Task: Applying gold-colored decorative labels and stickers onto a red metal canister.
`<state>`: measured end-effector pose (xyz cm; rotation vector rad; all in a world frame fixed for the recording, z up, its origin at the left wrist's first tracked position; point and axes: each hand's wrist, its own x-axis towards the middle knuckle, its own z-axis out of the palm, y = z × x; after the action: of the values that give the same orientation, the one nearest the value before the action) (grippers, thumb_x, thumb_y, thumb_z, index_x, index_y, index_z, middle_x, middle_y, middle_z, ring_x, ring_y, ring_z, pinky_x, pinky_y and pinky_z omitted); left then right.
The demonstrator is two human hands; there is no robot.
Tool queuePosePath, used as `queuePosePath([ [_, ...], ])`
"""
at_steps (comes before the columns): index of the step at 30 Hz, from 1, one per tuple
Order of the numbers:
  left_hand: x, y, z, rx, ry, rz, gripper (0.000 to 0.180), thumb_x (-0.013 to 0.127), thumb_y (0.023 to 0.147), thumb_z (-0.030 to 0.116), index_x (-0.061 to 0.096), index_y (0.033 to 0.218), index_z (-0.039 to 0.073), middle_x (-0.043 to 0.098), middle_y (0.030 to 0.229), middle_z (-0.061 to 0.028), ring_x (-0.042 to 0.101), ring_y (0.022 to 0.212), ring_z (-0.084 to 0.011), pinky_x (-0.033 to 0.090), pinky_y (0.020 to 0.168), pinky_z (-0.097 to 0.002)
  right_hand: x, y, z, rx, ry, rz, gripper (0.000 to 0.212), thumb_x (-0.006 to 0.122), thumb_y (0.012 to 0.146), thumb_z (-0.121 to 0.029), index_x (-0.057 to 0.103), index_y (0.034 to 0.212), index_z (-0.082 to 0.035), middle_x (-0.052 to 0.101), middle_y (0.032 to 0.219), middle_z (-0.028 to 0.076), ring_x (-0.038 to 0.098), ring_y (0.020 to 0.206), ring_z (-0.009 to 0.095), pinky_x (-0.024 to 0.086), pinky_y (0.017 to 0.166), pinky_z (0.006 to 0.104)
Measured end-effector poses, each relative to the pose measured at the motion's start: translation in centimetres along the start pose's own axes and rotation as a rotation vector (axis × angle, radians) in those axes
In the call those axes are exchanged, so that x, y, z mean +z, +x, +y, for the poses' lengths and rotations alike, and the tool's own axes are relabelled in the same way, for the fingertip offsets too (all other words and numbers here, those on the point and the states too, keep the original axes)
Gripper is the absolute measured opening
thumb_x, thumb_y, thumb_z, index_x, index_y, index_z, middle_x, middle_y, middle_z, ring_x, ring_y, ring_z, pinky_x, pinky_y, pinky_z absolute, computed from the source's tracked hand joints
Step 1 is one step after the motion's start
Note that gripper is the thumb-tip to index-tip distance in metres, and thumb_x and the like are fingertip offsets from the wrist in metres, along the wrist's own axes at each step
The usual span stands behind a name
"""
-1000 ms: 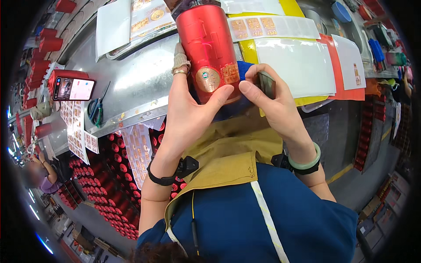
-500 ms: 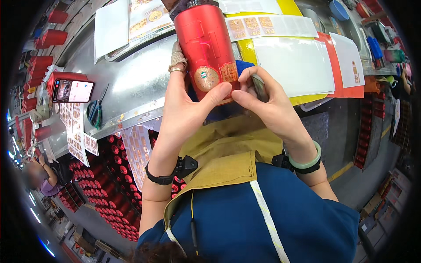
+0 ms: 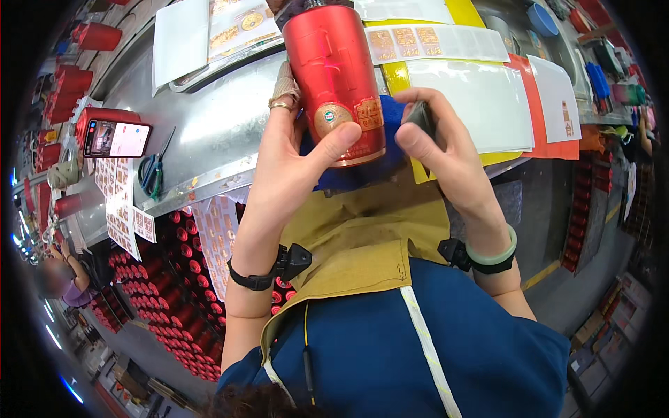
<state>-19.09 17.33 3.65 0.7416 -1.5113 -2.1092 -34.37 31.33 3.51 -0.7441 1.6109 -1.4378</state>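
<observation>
A red bottle with a dark neck leans away from me over a blue cloth, its base toward me. On its side are a round gold label and a rectangular gold label. My left hand grips the bottle from the left, thumb across the lower part near the round label; tape wraps one finger. Just right of the bottle and apart from it, my right hand holds a small dark grey, smooth-edged piece between thumb and fingers. What kind of tool it is I cannot tell.
Sheets of gold labels and white backing sheets lie on the metal table. At left are a propped phone, scissors and hanging label sheets. Many red bottles stand below the table; another person is far left.
My right hand has moved right, away from the bottle, with the dark piece still in it. More of the rectangular label and the bottle's base now shows.
</observation>
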Motion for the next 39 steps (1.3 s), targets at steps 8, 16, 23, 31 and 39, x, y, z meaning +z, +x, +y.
queuePosePath([
  [8,-1.5,0.0,-0.6,0.092,0.141,-0.089,0.065,0.052,0.108,0.024,0.023,0.159,-0.004,0.038,0.158,-0.0182,0.044,0.142,-0.0254,0.035,0.118,-0.0417,-0.8,0.5,-0.5,-0.628,-0.469,0.114,0.024,0.067,0.090,0.001,0.066,0.113,-0.004,0.071,0.103,0.006,0.063,0.094,0.019,0.051,0.088,0.0316],
  [16,-1.3,-1.8,-2.7,0.535,0.584,0.117,0.057,0.054,0.100,0.046,0.056,0.141,0.007,0.052,0.149,-0.0179,0.049,0.135,-0.0291,0.039,0.114,-0.0440,-0.5,-1.0,-2.0,-0.943,-0.692,-0.069,0.024,0.070,0.074,-0.004,0.076,0.096,-0.010,0.076,0.095,0.002,0.065,0.081,0.018,0.049,0.074,0.0318],
  [23,-2.1,-3.3,-6.0,0.975,1.241,0.305,0.043,0.089,0.074,0.030,0.079,0.115,0.021,0.057,0.145,-0.0178,0.050,0.133,-0.0405,0.045,0.107,-0.0472,-2.2,-0.2,-1.2,-0.796,-0.375,0.220,0.030,0.070,0.085,0.013,0.064,0.112,0.003,0.070,0.098,0.012,0.062,0.088,0.020,0.051,0.081,0.0286],
  [31,-2.3,-5.2,-7.4,0.787,1.188,0.378,0.057,0.090,0.073,0.025,0.073,0.124,0.005,0.057,0.145,-0.0226,0.051,0.134,-0.0440,0.044,0.109,-0.0501,-2.5,0.1,-0.5,-0.691,-0.324,0.314,0.029,0.068,0.096,0.003,0.059,0.123,0.003,0.063,0.115,0.007,0.061,0.104,0.013,0.049,0.095,0.0270],
  [39,0.0,-2.5,-5.1,0.783,1.131,0.387,0.074,0.094,0.068,0.018,0.066,0.134,0.003,0.059,0.142,-0.0241,0.055,0.130,-0.0436,0.046,0.108,-0.0478,-1.8,-0.1,-0.2,-0.660,-0.250,0.328,0.029,0.066,0.099,-0.001,0.057,0.126,0.003,0.062,0.118,0.007,0.060,0.108,0.013,0.047,0.098,0.0272],
])
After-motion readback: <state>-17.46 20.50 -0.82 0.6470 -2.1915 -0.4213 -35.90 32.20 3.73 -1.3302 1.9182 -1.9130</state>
